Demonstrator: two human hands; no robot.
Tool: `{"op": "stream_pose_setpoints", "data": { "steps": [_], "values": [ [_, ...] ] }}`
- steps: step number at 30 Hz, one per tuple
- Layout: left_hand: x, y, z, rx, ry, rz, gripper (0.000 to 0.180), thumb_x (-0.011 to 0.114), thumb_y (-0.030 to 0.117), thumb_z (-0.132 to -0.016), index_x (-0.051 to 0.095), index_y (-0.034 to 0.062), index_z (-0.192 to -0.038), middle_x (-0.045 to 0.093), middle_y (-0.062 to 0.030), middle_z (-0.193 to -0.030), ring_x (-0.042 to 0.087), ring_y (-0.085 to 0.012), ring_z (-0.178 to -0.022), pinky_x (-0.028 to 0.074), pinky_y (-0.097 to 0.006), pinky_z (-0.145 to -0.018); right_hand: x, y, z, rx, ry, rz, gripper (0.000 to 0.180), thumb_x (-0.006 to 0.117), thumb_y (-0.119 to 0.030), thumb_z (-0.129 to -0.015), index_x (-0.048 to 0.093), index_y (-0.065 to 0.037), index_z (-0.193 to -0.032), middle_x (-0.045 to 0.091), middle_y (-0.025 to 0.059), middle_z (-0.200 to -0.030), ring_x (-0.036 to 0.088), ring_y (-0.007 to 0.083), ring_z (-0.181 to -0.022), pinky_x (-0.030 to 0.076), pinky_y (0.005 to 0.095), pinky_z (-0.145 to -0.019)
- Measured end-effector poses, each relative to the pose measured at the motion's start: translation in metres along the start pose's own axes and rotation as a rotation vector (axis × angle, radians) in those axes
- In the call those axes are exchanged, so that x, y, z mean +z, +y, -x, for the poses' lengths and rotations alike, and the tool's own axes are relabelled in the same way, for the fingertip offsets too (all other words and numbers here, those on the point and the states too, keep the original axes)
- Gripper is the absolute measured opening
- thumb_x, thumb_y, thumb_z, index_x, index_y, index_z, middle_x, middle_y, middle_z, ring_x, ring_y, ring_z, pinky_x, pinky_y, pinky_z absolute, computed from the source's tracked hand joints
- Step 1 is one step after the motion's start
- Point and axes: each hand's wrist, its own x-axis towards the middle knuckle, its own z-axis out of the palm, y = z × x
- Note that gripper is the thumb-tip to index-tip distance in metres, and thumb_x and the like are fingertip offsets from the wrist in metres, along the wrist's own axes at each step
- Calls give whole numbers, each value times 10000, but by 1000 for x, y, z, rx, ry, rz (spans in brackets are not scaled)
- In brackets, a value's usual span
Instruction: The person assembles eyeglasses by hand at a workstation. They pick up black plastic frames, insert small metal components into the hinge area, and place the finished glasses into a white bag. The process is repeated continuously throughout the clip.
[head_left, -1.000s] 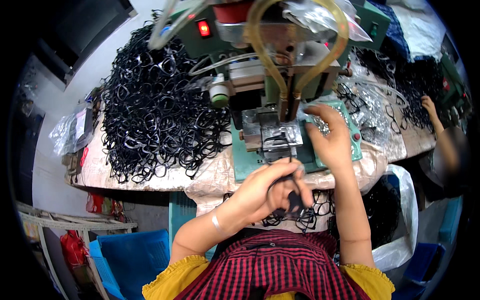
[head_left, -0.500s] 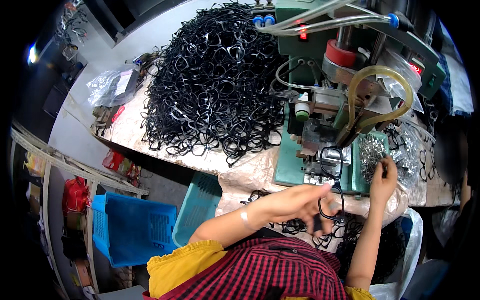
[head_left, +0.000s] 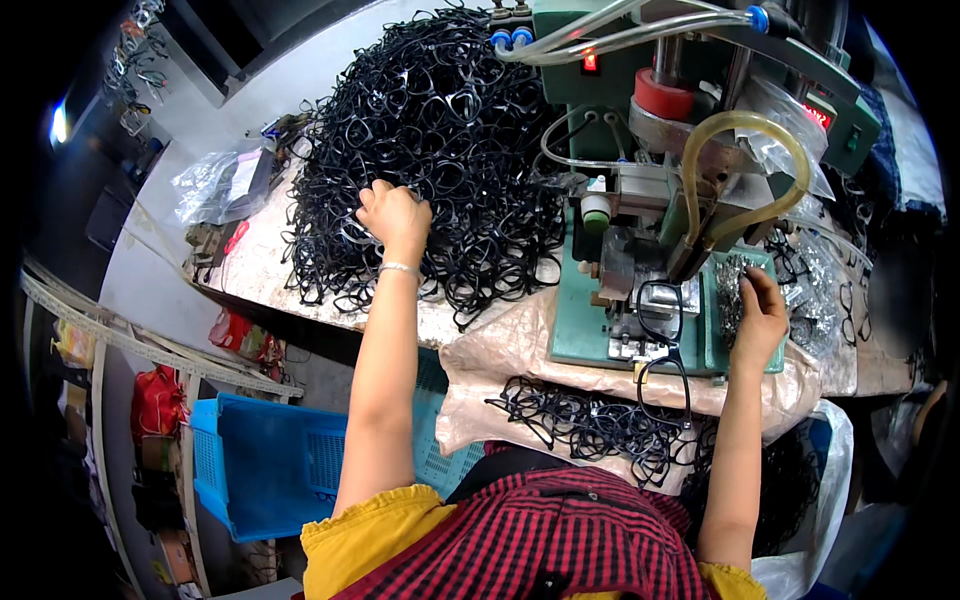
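My left hand [head_left: 397, 217] is at the big heap of black eyeglass frames [head_left: 440, 130], its fingers curled against the near-left side. What they grip, if anything, is hidden among the frames. At the right, my right hand [head_left: 760, 320] is over a green tray of small silvery metal parts [head_left: 733, 295], fingers bent and drawn together. Anything between those fingertips is too small to name. One black eyeglass frame [head_left: 687, 392] sits by itself at the fixture of the green press machine [head_left: 585, 335], one rim hanging past the machine's front edge, touched by neither hand.
More black frames [head_left: 600, 430] lie along the table's near edge. A looped yellowish hose [head_left: 797, 150] and clear air tubes hang on the press. Blue [head_left: 270, 465] and teal [head_left: 430, 400] plastic baskets stand below left. A clear plastic bag [head_left: 215, 185] lies at far left.
My left hand has left the eyeglass frame at the press and moved up and left to the heap. That frame stays at the fixture. My right hand has shifted slightly at the metal parts.
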Motion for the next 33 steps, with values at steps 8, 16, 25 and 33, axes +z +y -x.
{"op": "stream_pose_setpoints", "data": {
  "steps": [8,16,25,33],
  "values": [
    [12,14,12,-135,-126,51,264,783,356,-727,781,166,-911,596,-73,-1225,509,-336,-1154,457,-498,-916,-70,-15,47,-235,108,523,150,675,-7,-866,697,5,-1014,696,75,-989,638,190,-934,481,305,-878],
    [-24,29,30,100,100,914,171,633,116,-942,712,-7,-1031,731,-125,-977,688,-216,-867,513,-301,-801,-68,-63,66,-174,15,453,148,698,23,-814,715,3,-960,689,83,-966,632,195,-936,475,302,-870],
    [-46,66,59,196,-544,537,607,649,488,-915,625,-38,-1217,673,-291,-1067,657,-415,-1017,512,-431,-884,57,-101,37,-78,-217,-139,403,708,-9,-794,574,45,-1171,688,72,-882,633,128,-867,481,263,-832],
    [-119,67,59,-892,-963,2515,197,482,136,-1027,573,-36,-1059,626,-51,-880,582,-153,-722,480,-274,-656,61,-112,41,33,-297,-240,486,687,25,-800,509,36,-1252,682,59,-873,619,103,-903,441,240,-891]
  ]
}}
